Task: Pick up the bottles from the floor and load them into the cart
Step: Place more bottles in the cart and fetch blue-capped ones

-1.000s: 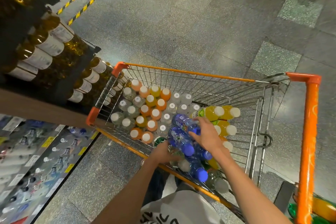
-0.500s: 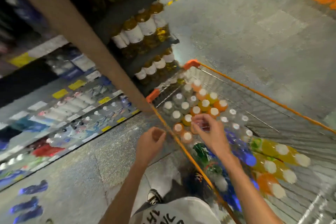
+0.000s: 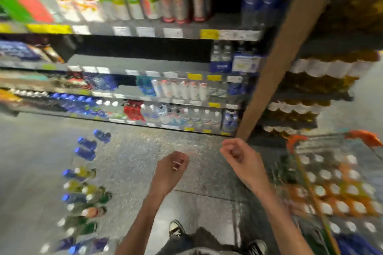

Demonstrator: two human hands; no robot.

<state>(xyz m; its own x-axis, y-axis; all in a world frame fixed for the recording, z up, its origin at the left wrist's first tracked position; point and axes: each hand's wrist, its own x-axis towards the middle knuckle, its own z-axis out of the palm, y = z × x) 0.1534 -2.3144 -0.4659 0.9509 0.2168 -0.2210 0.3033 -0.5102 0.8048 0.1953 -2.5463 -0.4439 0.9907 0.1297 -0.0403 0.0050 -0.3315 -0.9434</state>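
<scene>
Both hands empty over a speckled stone floor (image 3: 134, 151), between stocked shelves and a loaded cart.

Grey metal shelving (image 3: 134, 33) carries blurred drinks and yellow and white price tags, none readable. The orange-rimmed wire cart (image 3: 298, 143) at right holds white-capped bottles. A ragged line of plastic bottles (image 3: 85, 190) lies on the floor at left, blue, green and yellow. The left hand (image 3: 170, 170) and right hand (image 3: 242, 159) hang loosely curled, gripping nothing.
</scene>
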